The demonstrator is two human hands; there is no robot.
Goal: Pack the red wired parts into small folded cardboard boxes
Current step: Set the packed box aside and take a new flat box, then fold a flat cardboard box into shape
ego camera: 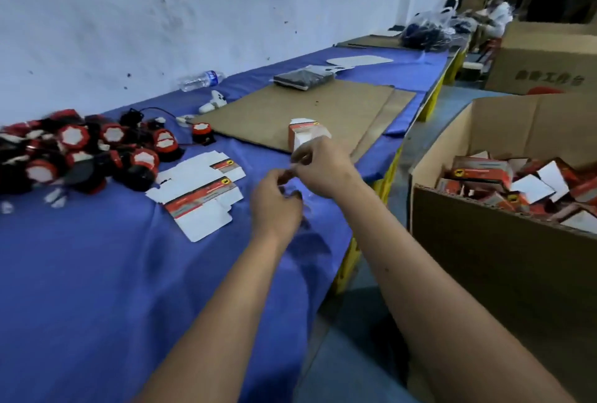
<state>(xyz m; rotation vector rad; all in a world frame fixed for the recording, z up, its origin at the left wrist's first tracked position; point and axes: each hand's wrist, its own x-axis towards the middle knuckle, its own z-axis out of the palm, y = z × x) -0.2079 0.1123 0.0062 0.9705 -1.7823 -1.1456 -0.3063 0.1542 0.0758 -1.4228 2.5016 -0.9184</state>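
Near the surface [80, 273] edge, the left hand [274, 205] and right hand [323, 170] each grip something small and unclear. Box [302, 137] print is unreadable; flat boxes [197, 196] lie beside the red parts [74, 157].

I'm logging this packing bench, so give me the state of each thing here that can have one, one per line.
small box: folded up, standing on the cardboard sheet, top flap open
flat box blanks: unfolded, lying on the blue cloth
red wired parts: loose pile, unpacked
large carton: open, holding packed boxes
water bottle: lying on its side
left hand: fingers curled, pinching something small, unclear
right hand: likewise pinching
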